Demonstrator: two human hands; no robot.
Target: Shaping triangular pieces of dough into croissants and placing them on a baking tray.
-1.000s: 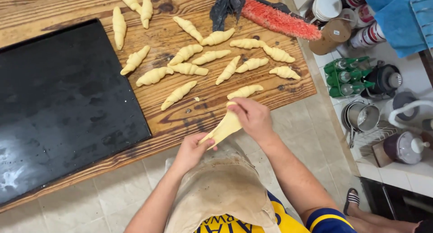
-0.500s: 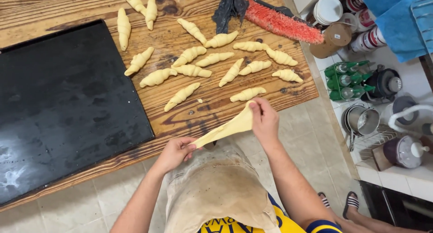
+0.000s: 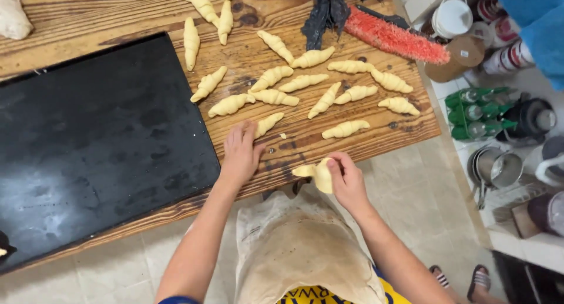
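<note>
Pale yellow dough is pinched at the near edge of the wooden table (image 3: 376, 136): a half-rolled dough piece (image 3: 314, 173) is held between the thumb and fingertips of the right hand (image 3: 348, 180), closed on its thicker end. The left hand (image 3: 241, 153) is laid flat on the boards with the fingers spread, holding nothing, its fingertips just beside one shaped roll (image 3: 268, 124). The dough is judged soft, light and slightly tacky, easily stretched or dented, so it is best taken by the thick end with a gentle pinch. About seventeen shaped rolls are counted on the wood, most in a loose cluster beyond the hands. One black baking tray (image 3: 100, 145) is seen to the left, and one red brush (image 3: 395, 38) lies at the far edge.
</note>
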